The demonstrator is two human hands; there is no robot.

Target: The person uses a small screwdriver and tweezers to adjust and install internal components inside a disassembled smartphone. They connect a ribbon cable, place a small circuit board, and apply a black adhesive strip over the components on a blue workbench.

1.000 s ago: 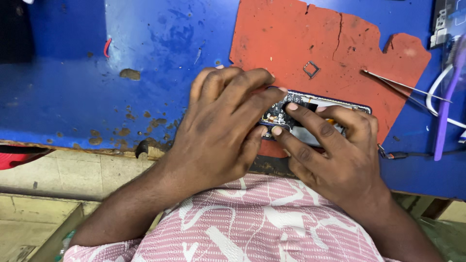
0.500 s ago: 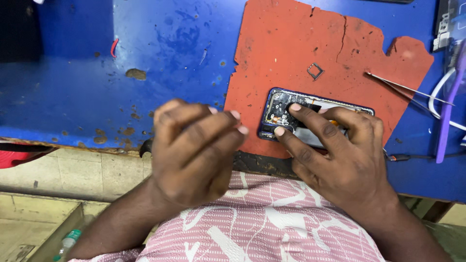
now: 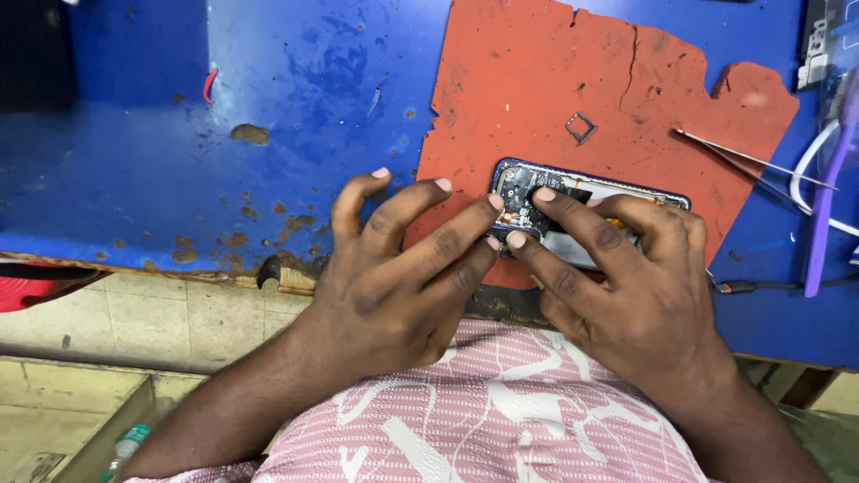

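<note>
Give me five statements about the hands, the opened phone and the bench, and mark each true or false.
1. The opened phone lies on a red mat. True.
2. The right hand rests its fingers on the phone. True.
3. The left hand is holding the tweezers. False: the tweezers lie untouched on the mat's right edge.
4. A small square frame lies on the mat above the phone. True.
5. The bench top is green. False: it is worn blue.
</note>
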